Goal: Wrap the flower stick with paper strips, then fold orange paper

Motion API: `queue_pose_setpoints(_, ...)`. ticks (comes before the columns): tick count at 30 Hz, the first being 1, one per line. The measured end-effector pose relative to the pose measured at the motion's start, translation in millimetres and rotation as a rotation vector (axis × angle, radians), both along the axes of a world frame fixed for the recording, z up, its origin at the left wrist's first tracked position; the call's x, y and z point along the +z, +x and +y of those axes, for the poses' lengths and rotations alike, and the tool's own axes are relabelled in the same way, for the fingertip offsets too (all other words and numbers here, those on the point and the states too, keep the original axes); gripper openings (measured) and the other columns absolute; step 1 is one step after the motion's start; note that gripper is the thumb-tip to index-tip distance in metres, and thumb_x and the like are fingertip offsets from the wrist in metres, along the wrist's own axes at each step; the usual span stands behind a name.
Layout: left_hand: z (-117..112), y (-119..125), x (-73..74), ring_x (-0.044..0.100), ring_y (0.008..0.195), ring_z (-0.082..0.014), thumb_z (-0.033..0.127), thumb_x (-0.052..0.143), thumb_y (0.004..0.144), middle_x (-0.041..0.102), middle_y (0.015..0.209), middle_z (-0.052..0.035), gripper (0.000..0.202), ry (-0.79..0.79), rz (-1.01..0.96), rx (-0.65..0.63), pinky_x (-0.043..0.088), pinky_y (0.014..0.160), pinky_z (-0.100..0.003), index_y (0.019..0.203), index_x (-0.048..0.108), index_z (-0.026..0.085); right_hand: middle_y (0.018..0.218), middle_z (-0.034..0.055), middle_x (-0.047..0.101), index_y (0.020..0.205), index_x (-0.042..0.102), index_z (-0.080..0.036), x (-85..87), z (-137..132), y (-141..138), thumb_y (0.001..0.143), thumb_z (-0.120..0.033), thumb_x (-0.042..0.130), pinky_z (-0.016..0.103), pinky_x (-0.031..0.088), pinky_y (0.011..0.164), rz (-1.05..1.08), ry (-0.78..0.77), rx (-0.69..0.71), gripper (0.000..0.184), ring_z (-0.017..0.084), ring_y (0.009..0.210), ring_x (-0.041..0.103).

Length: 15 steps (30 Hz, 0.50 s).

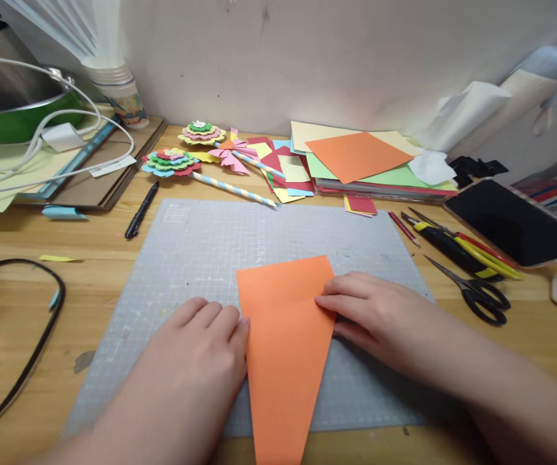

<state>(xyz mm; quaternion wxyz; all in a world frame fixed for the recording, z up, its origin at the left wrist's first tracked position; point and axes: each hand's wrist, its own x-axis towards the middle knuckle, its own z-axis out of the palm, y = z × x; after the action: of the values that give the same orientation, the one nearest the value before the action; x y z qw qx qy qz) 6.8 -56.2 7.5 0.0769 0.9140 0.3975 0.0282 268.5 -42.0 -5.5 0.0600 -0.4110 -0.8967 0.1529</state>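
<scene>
A sheet of orange paper (285, 349) extends over the grey cutting mat (201, 239), its near end running out of the bottom of the view. It looks narrower towards me, and a faint crease crosses its upper part. My left hand (205, 349) holds the paper's left edge, with the fingers curled and the thumb against the edge. On the opposite side, my right hand (366, 310) pinches the right edge, its fingers on top and its thumb lower down.
Scissors (477, 290), a utility knife (443, 245) and a tablet (521, 219) lie to the right. Paper flowers on striped straws (234, 188) and an orange sheet on a paper stack (356, 155) are behind the mat. Leftward are a black pen (141, 212) and a black cable (60, 303).
</scene>
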Motion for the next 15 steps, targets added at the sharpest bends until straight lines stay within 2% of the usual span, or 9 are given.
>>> queue_pose_setpoints(3, -6.3, 0.7, -0.9, 0.053, 0.063, -0.0257, 0.012, 0.053, 0.065, 0.058, 0.067, -0.0057, 0.015, 0.074, 0.254, -0.106, 0.041, 0.062, -0.043, 0.071, 0.065, 0.02, 0.098, 0.0093, 0.064, 0.099, 0.066, -0.018, 0.2, -1.2, -0.4, 0.091, -0.022, 0.051, 0.035, 0.05, 0.069, -0.054, 0.009, -0.019, 0.017, 0.022, 0.083, 0.06)
queue_pose_setpoints(4, -7.6, 0.5, -0.7, 0.053, 0.063, -0.0264, 0.012, 0.053, 0.063, 0.058, 0.067, -0.0058, 0.017, 0.073, 0.281, -0.124, 0.041, 0.062, -0.044, 0.071, 0.065, 0.02, 0.098, 0.0092, 0.064, 0.098, 0.066, -0.018, 0.2, -1.4, -0.6, 0.091, -0.022, 0.051, 0.036, 0.05, 0.068, -0.065, 0.008, -0.023, 0.017, 0.022, 0.083, 0.06)
queue_pose_setpoints(6, -9.2, -0.3, 0.1, 0.054, 0.062, -0.0269, 0.011, 0.052, 0.061, 0.059, 0.068, -0.0063, 0.019, 0.071, 0.283, -0.122, 0.042, 0.061, -0.044, 0.073, 0.065, 0.02, 0.097, 0.0088, 0.063, 0.096, 0.066, -0.019, -0.4, -1.3, -0.6, 0.091, -0.022, 0.051, 0.036, 0.05, 0.069, -0.075, -0.003, -0.022, 0.016, 0.022, 0.083, 0.059)
queue_pose_setpoints(11, -8.8, -0.9, -1.2, 0.057, 0.068, -0.0274, 0.012, 0.053, 0.062, 0.064, 0.08, -0.0087, 0.041, 0.037, 0.232, -0.045, 0.044, 0.065, -0.044, 0.101, 0.064, 0.017, 0.096, 0.0085, 0.063, 0.093, 0.066, -0.019, -1.6, 0.4, -0.1, 0.092, -0.024, 0.05, 0.034, 0.049, 0.068, -0.049, -0.019, -0.005, 0.017, 0.021, 0.083, 0.059)
queue_pose_setpoints(15, -6.0, 3.0, -0.5, 0.058, 0.07, -0.0267, 0.01, 0.053, 0.066, 0.064, 0.081, -0.0076, 0.03, -0.056, 0.245, -0.005, 0.046, 0.066, -0.043, 0.092, 0.064, 0.019, 0.093, 0.007, 0.064, 0.09, 0.066, -0.021, 0.4, 3.9, 2.7, 0.09, -0.027, 0.055, 0.035, 0.048, 0.068, -0.048, -0.006, -0.023, 0.013, 0.021, 0.081, 0.06)
